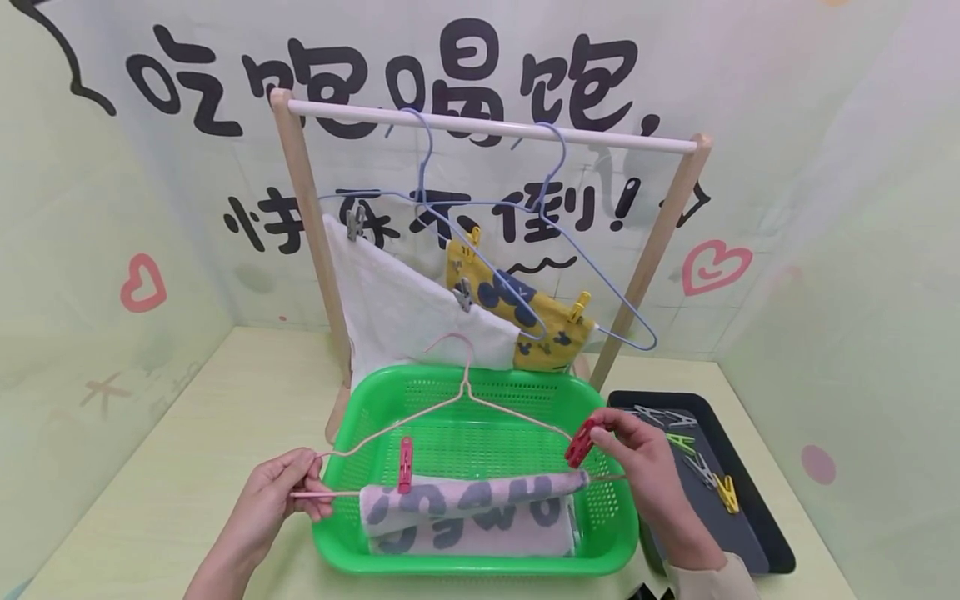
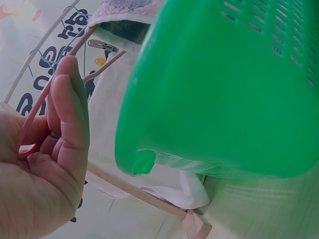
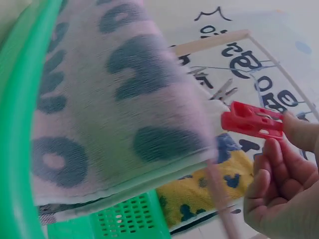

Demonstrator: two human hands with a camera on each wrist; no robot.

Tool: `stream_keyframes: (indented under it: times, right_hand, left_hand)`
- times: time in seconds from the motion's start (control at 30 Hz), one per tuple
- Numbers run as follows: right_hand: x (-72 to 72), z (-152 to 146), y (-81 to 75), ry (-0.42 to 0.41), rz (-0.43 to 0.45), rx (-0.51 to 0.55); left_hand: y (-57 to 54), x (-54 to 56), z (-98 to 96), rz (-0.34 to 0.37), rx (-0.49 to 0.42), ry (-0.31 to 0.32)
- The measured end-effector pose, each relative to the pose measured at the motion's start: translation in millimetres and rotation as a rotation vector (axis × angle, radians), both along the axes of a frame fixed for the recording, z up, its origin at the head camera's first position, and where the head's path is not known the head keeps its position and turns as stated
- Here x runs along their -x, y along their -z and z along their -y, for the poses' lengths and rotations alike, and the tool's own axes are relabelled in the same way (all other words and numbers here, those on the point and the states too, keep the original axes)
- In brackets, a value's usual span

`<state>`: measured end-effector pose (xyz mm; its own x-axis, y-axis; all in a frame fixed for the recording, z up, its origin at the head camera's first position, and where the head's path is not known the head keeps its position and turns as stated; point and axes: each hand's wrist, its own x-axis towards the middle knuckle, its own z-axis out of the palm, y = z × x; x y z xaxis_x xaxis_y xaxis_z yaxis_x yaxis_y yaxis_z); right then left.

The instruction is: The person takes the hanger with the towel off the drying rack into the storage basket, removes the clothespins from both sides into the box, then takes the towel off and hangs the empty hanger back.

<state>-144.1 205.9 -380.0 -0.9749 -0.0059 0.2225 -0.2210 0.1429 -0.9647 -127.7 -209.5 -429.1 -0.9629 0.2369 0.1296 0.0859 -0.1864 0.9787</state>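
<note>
At its left corner, a pink hanger (image 1: 390,428) is gripped by my left hand (image 1: 273,492); the left wrist view shows the wire running through those fingers. A pink and grey patterned towel (image 1: 480,506) is folded over the hanger's bottom bar, above the green basket (image 1: 480,564). One red clothespin (image 1: 406,464) clips the towel near its left end. Between thumb and fingers my right hand (image 1: 645,458) pinches a second red clothespin (image 3: 253,121). In the right wrist view this clothespin stands apart from the towel, close to its right end.
Behind the basket stands a wooden rack (image 1: 495,125) with two blue hangers (image 1: 600,271). They carry a white towel (image 1: 405,308) and a yellow patterned towel (image 1: 555,333), held by clothespins. To the right lies a black tray (image 1: 720,525) with several loose clothespins (image 1: 701,469).
</note>
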Motion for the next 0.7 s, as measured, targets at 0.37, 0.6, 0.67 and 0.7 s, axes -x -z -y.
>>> stream_keyframes:
  times: [0.37, 0.6, 0.67, 0.7]
  right_hand:
    - [9.6, -54, -8.8, 0.364, -0.062, -0.512]
    - [35.1, -90, 16.4, 0.206, 0.056, -0.911]
    - [40.5, -97, 26.9, 0.170, 0.106, -0.991]
    - [42.5, -99, 31.4, 0.160, 0.130, -1.016]
  left_hand:
    - [1.1, -0.1, 0.8, 0.004, -0.006, -0.014]
    - [1.8, 0.3, 0.3, -0.002, -0.001, -0.026]
    - [1.5, 0.5, -0.6, -0.001, 0.007, -0.030]
    - [1.2, 0.8, -1.1, 0.000, 0.011, -0.031]
